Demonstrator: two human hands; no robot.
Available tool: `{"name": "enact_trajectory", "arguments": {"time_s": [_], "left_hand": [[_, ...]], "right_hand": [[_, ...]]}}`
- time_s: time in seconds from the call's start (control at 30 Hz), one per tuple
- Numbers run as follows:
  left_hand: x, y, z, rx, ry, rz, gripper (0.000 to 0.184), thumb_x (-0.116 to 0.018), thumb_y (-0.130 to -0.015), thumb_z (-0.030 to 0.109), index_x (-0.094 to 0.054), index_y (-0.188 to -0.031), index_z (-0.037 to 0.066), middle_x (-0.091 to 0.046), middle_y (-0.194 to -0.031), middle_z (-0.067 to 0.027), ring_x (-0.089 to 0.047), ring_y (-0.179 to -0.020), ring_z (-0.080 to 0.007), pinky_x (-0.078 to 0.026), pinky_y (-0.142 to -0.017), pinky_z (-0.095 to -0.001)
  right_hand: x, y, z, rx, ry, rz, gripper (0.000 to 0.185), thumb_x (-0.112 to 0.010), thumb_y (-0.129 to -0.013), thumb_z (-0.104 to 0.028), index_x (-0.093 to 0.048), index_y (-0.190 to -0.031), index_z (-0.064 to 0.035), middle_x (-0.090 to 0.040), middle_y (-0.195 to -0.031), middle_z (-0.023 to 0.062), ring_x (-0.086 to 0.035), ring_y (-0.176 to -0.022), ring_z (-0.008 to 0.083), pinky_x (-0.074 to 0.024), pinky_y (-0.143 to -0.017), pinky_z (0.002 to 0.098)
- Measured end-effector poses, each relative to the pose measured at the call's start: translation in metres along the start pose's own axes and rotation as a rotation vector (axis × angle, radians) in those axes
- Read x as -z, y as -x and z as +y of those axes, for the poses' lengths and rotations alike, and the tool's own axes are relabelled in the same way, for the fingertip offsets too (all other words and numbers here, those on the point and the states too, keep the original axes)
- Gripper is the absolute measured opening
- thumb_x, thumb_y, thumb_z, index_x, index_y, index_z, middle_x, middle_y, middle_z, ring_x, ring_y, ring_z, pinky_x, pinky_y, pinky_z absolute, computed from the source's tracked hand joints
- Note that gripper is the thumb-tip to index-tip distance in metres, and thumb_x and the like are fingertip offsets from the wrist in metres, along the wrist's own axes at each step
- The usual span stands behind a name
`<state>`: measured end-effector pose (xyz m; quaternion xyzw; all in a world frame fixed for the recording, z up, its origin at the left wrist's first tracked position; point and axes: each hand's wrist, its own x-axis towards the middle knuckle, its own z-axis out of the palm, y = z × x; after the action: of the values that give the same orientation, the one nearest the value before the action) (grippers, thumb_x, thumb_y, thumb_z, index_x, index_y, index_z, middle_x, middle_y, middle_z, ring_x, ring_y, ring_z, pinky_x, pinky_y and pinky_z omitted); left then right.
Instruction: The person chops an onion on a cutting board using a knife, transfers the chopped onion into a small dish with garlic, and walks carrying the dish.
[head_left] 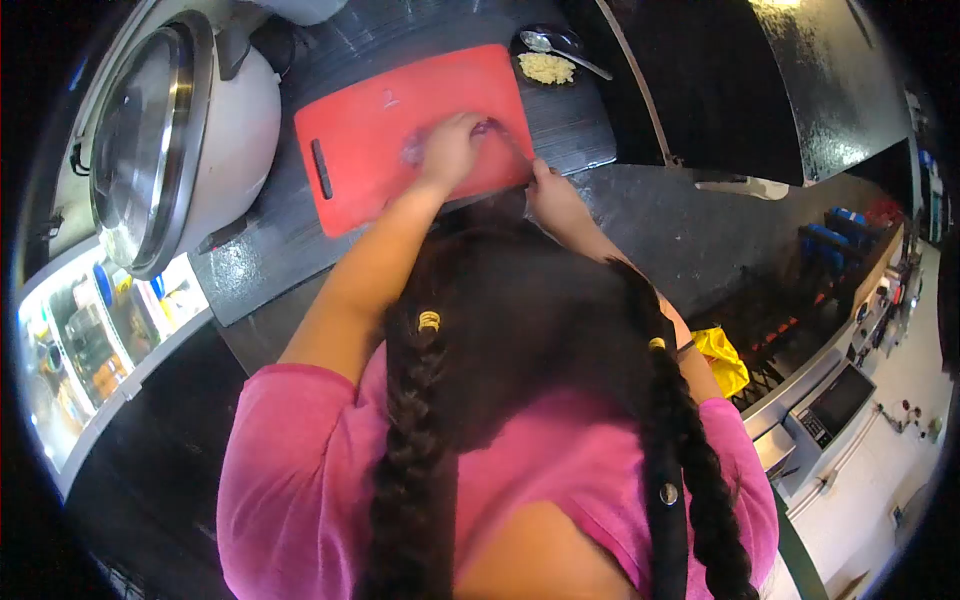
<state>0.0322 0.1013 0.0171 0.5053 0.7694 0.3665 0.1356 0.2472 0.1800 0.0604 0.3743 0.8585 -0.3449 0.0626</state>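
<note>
A red cutting board [370,110] lies on the dark worktop. On it, my left hand [452,150] is closed with its fingertips on a small purple piece of food [480,128], which looks like red onion. Pale purple cut bits [412,148] lie beside that hand, on its left. My right hand [555,195], at the board's right edge, is wrapped round a knife [515,146]. The blade points up and left, and its tip reaches the purple piece by my left fingers. Blur and the small size hide the exact contact.
A large white cooker [230,130] with a glass lid stands left of the board. Beyond the board's upper right corner sits a dark dish with chopped pale food [546,68] and a spoon [560,52]. A lit display fridge [90,330] is at lower left.
</note>
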Motion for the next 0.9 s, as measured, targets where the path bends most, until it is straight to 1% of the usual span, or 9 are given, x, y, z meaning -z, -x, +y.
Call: {"name": "enact_trajectory", "arguments": {"time_s": [0.07,0.17,0.27,0.33,0.47,0.63,0.67,0.73,0.9], "left_hand": [[0.008,-0.005,-0.004,-0.065,0.060,-0.072,0.030,-0.067,-0.080,0.006,-0.068,-0.110,0.003,-0.068,-0.108,-0.0175,-0.063,-0.105,-0.0376,-0.050,-0.091,-0.0461],[0.017,-0.006,0.000,-0.024,0.098,-0.125,0.029,-0.067,-0.080,0.005,-0.068,-0.109,0.003,-0.067,-0.108,-0.0177,-0.063,-0.105,-0.0377,-0.050,-0.091,-0.0458],[0.010,0.003,0.001,0.016,0.041,-0.017,0.027,-0.067,-0.080,0.005,-0.068,-0.107,0.002,-0.066,-0.108,-0.0180,-0.062,-0.104,-0.0381,-0.050,-0.089,-0.0462],[0.008,0.003,0.000,0.021,0.049,-0.012,0.027,-0.067,-0.080,0.005,-0.068,-0.107,0.002,-0.065,-0.107,-0.0179,-0.062,-0.104,-0.0382,-0.050,-0.089,-0.0465],[0.011,0.002,0.006,0.017,0.070,-0.028,0.026,-0.068,-0.080,0.008,-0.067,-0.106,0.003,-0.065,-0.107,-0.0174,-0.062,-0.103,-0.0387,-0.050,-0.086,-0.0474],[0.004,0.003,0.006,0.042,0.055,0.027,0.025,-0.069,-0.080,0.009,-0.067,-0.104,0.003,-0.066,-0.106,-0.0175,-0.062,-0.101,-0.0393,-0.050,-0.085,-0.0480],[0.004,0.003,0.006,0.056,0.051,0.048,0.025,-0.069,-0.080,0.009,-0.067,-0.104,0.003,-0.066,-0.105,-0.0175,-0.063,-0.100,-0.0395,-0.050,-0.085,-0.0483],[0.009,0.003,0.010,0.057,0.046,0.032,0.026,-0.069,-0.079,0.009,-0.066,-0.104,0.003,-0.066,-0.105,-0.0176,-0.063,-0.100,-0.0396,-0.051,-0.085,-0.0483],[0.008,0.001,0.008,0.058,-0.002,0.016,0.027,-0.070,-0.078,0.012,-0.067,-0.103,0.002,-0.066,-0.105,-0.0181,-0.063,-0.099,-0.0398,-0.051,-0.085,-0.0489]], "right_hand": [[0.000,-0.002,0.004,-0.005,-0.010,-0.027,0.029,-0.055,-0.092,-0.012,-0.049,-0.119,-0.0008,-0.062,-0.109,0.0349,-0.062,-0.097,0.0526,-0.0496,-0.084,0.0589],[-0.001,-0.004,0.007,0.030,0.005,0.053,0.030,-0.054,-0.095,-0.014,-0.049,-0.122,-0.0026,-0.061,-0.110,0.0341,-0.062,-0.094,0.0525,-0.0497,-0.084,0.0591],[0.006,-0.006,-0.005,0.024,0.094,-0.028,0.030,-0.051,-0.096,-0.013,-0.048,-0.124,-0.0031,-0.060,-0.113,0.0340,-0.062,-0.097,0.0528,-0.0504,-0.084,0.0584],[0.018,-0.006,-0.017,-0.061,0.177,-0.107,0.028,-0.047,-0.096,-0.010,-0.047,-0.123,-0.0026,-0.059,-0.116,0.0332,-0.062,-0.101,0.0527,-0.0516,-0.086,0.0578],[0.042,0.000,-0.035,-0.021,0.235,-0.149,0.024,-0.043,-0.096,-0.007,-0.046,-0.120,-0.0021,-0.058,-0.118,0.0333,-0.062,-0.104,0.0519,-0.0526,-0.087,0.0572],[0.048,-0.007,-0.032,-0.013,0.284,-0.231,0.028,-0.043,-0.094,-0.001,-0.042,-0.122,-0.0016,-0.054,-0.122,0.0361,-0.061,-0.106,0.0523,-0.0538,-0.087,0.0557],[0.047,-0.006,-0.032,-0.009,0.287,-0.234,0.028,-0.043,-0.094,-0.001,-0.042,-0.122,-0.0016,-0.054,-0.122,0.0361,-0.061,-0.106,0.0523,-0.0538,-0.087,0.0557],[0.046,-0.002,-0.033,0.033,0.305,-0.175,0.025,-0.043,-0.093,-0.003,-0.046,-0.118,-0.0013,-0.058,-0.113,0.0355,-0.064,-0.099,0.0508,-0.0529,-0.084,0.0562],[0.045,-0.007,-0.035,0.032,0.312,-0.226,0.024,-0.042,-0.093,-0.002,-0.046,-0.117,-0.0010,-0.060,-0.109,0.0355,-0.064,-0.098,0.0509,-0.0523,-0.083,0.0570]]}}
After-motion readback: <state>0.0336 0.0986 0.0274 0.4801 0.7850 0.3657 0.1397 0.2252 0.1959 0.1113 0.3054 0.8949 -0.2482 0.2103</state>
